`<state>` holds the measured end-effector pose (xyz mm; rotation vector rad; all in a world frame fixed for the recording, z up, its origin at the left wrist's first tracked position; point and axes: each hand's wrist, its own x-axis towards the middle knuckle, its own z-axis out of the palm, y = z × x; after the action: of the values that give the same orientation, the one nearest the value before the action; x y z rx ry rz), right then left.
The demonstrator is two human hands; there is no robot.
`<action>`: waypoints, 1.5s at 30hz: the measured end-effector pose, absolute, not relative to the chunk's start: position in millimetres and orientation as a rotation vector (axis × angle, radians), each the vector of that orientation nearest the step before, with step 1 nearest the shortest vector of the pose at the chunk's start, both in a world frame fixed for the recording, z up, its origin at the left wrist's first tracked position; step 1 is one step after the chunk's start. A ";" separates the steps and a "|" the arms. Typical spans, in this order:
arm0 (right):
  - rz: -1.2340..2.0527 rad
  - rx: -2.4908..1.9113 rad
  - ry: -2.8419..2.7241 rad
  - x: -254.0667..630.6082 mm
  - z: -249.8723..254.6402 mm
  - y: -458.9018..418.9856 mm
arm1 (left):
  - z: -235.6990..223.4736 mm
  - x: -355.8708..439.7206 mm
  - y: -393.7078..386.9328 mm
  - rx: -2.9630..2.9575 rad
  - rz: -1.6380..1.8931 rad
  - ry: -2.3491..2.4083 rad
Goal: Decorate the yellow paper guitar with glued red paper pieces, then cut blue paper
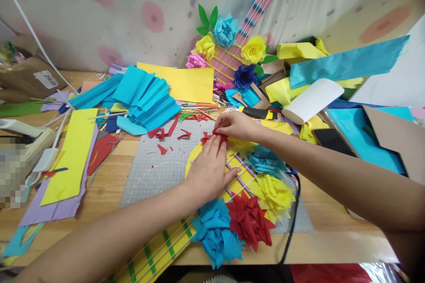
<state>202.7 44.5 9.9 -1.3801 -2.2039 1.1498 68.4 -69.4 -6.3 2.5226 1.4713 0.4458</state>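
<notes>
- Pinching the red paper (206, 136) at the far edge of the yellow guitar (191, 154), the right hand (234, 126) has its thumb and fingertips closed together; a light, even squeeze should spare the folds.
- Palm down over the guitar, the left hand (206, 168) has its fingers stretched out and thumb spread, fingertips beside the red paper; whether they grip anything beneath cannot be told. Bracing gently would suit the thin board.
- Toward the near edge sit a blue flower (217, 232), red flower (250, 219) and yellow flower (275, 192); forearms are best kept off their petals.
- Under the guitar lies a cutting mat (149, 172) with red scraps (162, 150), best swept aside.
</notes>
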 end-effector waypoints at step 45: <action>0.927 -1.389 -2.115 236.7 47.1 28.8 | 9.3 21.2 -47.6 2.317 0.970 1.562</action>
<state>236.7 28.8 47.1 -1.3887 -2.1147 0.9269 21.2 -47.6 9.3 2.3172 1.5617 0.9703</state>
